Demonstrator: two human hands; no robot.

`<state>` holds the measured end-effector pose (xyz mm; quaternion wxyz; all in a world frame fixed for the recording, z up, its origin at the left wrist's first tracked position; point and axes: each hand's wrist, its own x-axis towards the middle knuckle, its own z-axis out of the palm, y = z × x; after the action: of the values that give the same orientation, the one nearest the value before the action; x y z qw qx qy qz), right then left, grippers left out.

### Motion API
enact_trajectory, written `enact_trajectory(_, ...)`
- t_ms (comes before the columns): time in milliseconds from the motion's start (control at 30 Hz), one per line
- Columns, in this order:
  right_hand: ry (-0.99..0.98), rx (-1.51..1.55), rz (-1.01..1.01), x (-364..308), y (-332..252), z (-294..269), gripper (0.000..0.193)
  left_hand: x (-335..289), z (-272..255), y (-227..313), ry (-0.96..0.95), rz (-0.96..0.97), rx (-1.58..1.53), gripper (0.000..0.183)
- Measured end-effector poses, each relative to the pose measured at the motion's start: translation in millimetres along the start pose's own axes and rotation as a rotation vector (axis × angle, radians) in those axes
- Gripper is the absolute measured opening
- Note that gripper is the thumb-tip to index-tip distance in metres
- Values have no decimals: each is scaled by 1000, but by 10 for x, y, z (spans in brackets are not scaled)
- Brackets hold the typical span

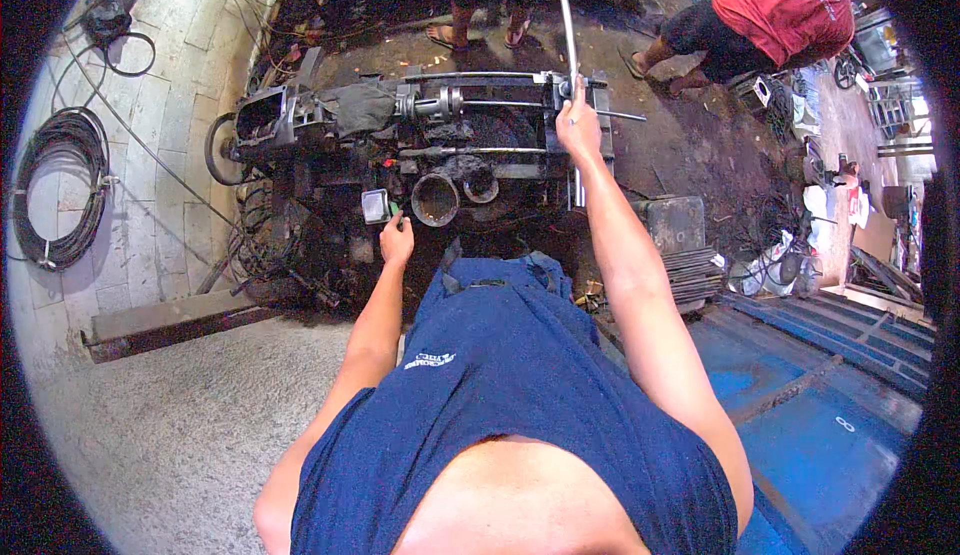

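My right hand (579,133) is closed around a long metal lever (570,35) at the right end of a greasy machine (480,150). The lever stands up past the machine's far side. My left hand (397,241) is at the machine's near side, with its fingers drawn together at a small green piece (396,213). That piece is beside a pale switch box (375,206); whether it belongs to the box is hard to tell. A round chuck-like part (437,104) faces a thin metal rod (625,115) that sticks out at the right.
Two round pipe openings (436,200) face me below the machine bed. A person in a red shirt (785,10) bends over at the far right; another person's feet (440,35) show behind the machine. Coiled cable (62,190) hangs on the left wall. Blue metal plates (820,425) are at right.
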<state>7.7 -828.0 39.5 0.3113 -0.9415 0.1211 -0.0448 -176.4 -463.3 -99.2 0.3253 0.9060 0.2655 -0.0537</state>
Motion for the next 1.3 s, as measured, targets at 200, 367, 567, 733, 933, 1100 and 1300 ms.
enact_trajectory(200, -7, 10, 50, 10, -13, 11, 60, 0, -5, 9, -24, -29, 12, 40)
enact_trajectory(367, -17, -14, 32, 8, 4, -29, 61, 10, 11, -7, -28, -45, 12, 40)
enact_trajectory(567, -6, -13, 13, -13, -11, -25, 62, 15, 26, -35, -26, -33, 2, 40)
enact_trajectory(733, 0, 15, 1, -9, 9, -40, 61, 4, 28, -32, -16, -28, -1, 40)
enact_trajectory(933, 7, 6, 10, -6, -1, -20, 59, 12, 29, -45, -19, -16, -21, 40)
enact_trajectory(1100, 4, 0, 18, 2, -7, -43, 58, 33, 48, -65, 0, 4, -18, 39)
enact_trajectory(1300, -11, -11, 37, -19, -51, -63, 57, 6, 25, -30, 5, 17, -32, 37)
